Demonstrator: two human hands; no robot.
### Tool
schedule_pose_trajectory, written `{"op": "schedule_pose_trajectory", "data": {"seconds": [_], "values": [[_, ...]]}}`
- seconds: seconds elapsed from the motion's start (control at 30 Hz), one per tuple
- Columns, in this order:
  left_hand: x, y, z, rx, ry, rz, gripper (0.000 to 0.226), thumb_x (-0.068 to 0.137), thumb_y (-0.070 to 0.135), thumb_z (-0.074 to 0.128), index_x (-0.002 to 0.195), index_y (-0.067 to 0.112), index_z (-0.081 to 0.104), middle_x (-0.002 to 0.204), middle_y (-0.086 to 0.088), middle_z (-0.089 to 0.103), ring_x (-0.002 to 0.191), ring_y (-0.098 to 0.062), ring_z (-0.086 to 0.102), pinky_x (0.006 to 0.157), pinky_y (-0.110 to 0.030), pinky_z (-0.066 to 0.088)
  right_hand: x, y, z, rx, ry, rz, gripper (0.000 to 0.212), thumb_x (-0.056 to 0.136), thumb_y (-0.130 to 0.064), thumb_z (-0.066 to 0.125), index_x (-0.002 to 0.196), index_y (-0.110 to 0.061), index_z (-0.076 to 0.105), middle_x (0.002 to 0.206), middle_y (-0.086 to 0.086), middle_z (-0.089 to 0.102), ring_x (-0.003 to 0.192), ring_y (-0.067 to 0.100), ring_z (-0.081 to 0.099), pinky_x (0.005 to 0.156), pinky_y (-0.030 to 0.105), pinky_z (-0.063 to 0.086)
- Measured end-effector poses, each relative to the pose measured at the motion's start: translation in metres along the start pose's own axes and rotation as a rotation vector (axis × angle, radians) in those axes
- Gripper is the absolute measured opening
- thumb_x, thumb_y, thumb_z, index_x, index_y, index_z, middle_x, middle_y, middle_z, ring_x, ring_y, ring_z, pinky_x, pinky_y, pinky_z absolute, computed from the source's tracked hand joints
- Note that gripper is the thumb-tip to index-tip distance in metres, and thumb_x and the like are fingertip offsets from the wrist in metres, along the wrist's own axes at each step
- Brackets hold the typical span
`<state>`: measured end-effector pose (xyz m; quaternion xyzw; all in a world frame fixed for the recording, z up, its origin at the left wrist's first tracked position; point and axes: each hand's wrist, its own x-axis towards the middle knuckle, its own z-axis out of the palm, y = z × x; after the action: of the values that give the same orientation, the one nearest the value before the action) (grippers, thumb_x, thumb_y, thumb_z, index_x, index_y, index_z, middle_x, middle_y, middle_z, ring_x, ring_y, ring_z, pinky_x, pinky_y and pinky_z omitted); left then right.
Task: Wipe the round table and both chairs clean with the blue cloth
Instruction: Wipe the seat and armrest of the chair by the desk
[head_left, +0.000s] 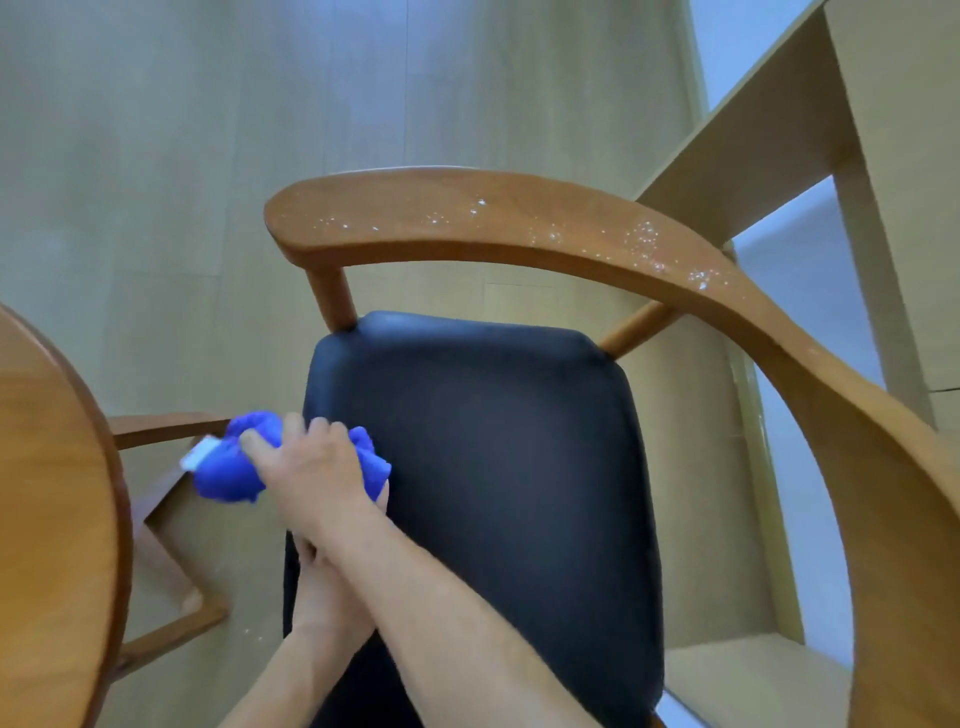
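Both your hands meet at the chair seat's (483, 467) left edge: right hand (311, 467) grips the blue cloth (228, 473); left hand (324, 592), mostly hidden, fingers' state indeterminable.

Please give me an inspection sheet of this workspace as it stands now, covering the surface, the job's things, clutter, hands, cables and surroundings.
Surface: black seat cushion of the wooden chair; no marks visible on it.
Job's things: blue cloth bunched at the seat's left edge; curved chair backrest carries white specks along its top; round table edge at far left.
Clutter: white specks on the backrest; a few on the floor by the table leg.
Hands: right hand grips the cloth; left hand lies under the right forearm at the seat's edge, its grip hidden.
Cables: nothing seen.
Surroundings: pale wood floor; light wooden shelving at right.
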<state>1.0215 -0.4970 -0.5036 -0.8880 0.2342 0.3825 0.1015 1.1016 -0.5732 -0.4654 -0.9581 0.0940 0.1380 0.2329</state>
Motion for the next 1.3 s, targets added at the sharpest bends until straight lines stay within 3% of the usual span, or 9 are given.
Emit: {"op": "schedule_pose_trajectory", "data": {"seconds": [0.07, 0.13, 0.3, 0.4, 0.53, 0.67, 1.03, 1.2, 1.3], "values": [[0.004, -0.002, -0.001, -0.060, 0.029, 0.016, 0.087, 0.092, 0.052, 0.046, 0.153, 0.013, -0.002, 0.159, -0.016, -0.008, 0.146, -0.037, -0.011, 0.117, -0.052, 0.013, 0.000, 0.028, -0.005, -0.130, -0.038, -0.077, 0.047, 0.070, -0.031, 0.064, 0.116, -0.040, 0.056, 0.089, -0.003, 0.052, 0.067, 0.018, 0.051, 0.058, 0.030, 0.031], [0.002, 0.000, -0.005, -0.063, 0.123, 0.059, 0.108, 0.084, 0.065, 0.052, 0.145, 0.020, -0.024, 0.154, -0.020, -0.026, 0.143, -0.042, -0.020, 0.112, -0.054, 0.023, 0.004, 0.074, -0.029, -0.304, 0.117, 0.009, 0.058, 0.080, -0.027, 0.059, 0.136, -0.033, 0.044, 0.105, 0.007, 0.050, 0.082, 0.029, 0.054, 0.067, 0.037, 0.039], [-0.006, 0.001, -0.011, -0.079, 0.171, 0.078, 0.112, 0.079, 0.070, 0.056, 0.150, 0.025, -0.019, 0.151, -0.019, -0.035, 0.142, -0.042, -0.022, 0.110, -0.053, 0.028, -0.099, 0.222, -0.078, -0.047, 0.180, 0.673, 0.057, 0.090, -0.019, 0.051, 0.144, -0.027, 0.033, 0.117, 0.014, 0.049, 0.099, 0.038, 0.054, 0.084, 0.046, 0.047], [-0.007, 0.000, -0.018, -0.161, 0.110, 0.082, 0.112, 0.079, 0.063, 0.063, 0.151, 0.029, -0.016, 0.152, -0.014, -0.035, 0.142, -0.038, -0.025, 0.112, -0.056, 0.023, -0.180, 0.208, -0.043, 0.184, 0.280, 0.911, 0.055, 0.088, -0.017, 0.055, 0.140, -0.020, 0.036, 0.114, 0.014, 0.055, 0.097, 0.037, 0.056, 0.077, 0.039, 0.045], [-0.018, -0.021, -0.041, -0.284, 0.017, 0.139, 0.097, 0.084, 0.050, 0.065, 0.153, 0.029, 0.000, 0.159, -0.007, -0.022, 0.146, -0.029, -0.017, 0.117, -0.048, 0.017, -0.210, 0.126, 0.008, 0.277, 0.071, 0.748, 0.058, 0.086, -0.027, 0.058, 0.138, -0.032, 0.031, 0.116, 0.005, 0.048, 0.097, 0.034, 0.057, 0.079, 0.035, 0.043], [-0.061, -0.043, -0.063, -0.300, 0.027, 0.127, 0.076, 0.094, 0.041, 0.053, 0.154, 0.022, 0.010, 0.162, -0.006, -0.002, 0.148, -0.026, -0.002, 0.117, -0.045, 0.022, -0.210, 0.080, -0.014, 0.322, -0.202, 0.549, 0.052, 0.087, -0.030, 0.054, 0.134, -0.040, 0.032, 0.112, 0.001, 0.048, 0.091, 0.029, 0.055, 0.075, 0.034, 0.041], [-0.178, 0.000, -0.119, -0.414, 0.140, 0.207, 0.060, 0.100, 0.036, 0.041, 0.151, 0.013, 0.021, 0.159, -0.006, 0.015, 0.146, -0.024, 0.010, 0.113, -0.046, 0.027, -0.310, 0.046, -0.149, 0.429, 0.086, 0.488, 0.055, 0.079, -0.036, 0.066, 0.127, -0.042, 0.041, 0.116, -0.008, 0.058, 0.098, 0.016, 0.055, 0.080, 0.028, 0.044], [-0.217, 0.023, -0.125, -0.444, 0.176, 0.208, 0.058, 0.100, 0.036, 0.039, 0.150, 0.012, 0.023, 0.157, -0.005, 0.019, 0.144, -0.024, 0.016, 0.109, -0.046, 0.032, -0.381, 0.055, -0.182, 0.501, 0.203, 0.541, 0.054, 0.081, -0.032, 0.069, 0.128, -0.039, 0.044, 0.117, -0.021, 0.055, 0.096, 0.007, 0.055, 0.070, 0.011, 0.037], [-0.239, 0.043, -0.121, -0.464, 0.199, 0.186, 0.056, 0.100, 0.035, 0.037, 0.150, 0.012, 0.024, 0.156, -0.004, 0.021, 0.143, -0.023, 0.018, 0.109, -0.046, 0.033, -0.417, 0.063, -0.184, 0.523, 0.240, 0.562, 0.054, 0.082, -0.031, 0.069, 0.129, -0.037, 0.044, 0.117, -0.021, 0.054, 0.098, 0.007, 0.055, 0.076, 0.017, 0.041]]}}
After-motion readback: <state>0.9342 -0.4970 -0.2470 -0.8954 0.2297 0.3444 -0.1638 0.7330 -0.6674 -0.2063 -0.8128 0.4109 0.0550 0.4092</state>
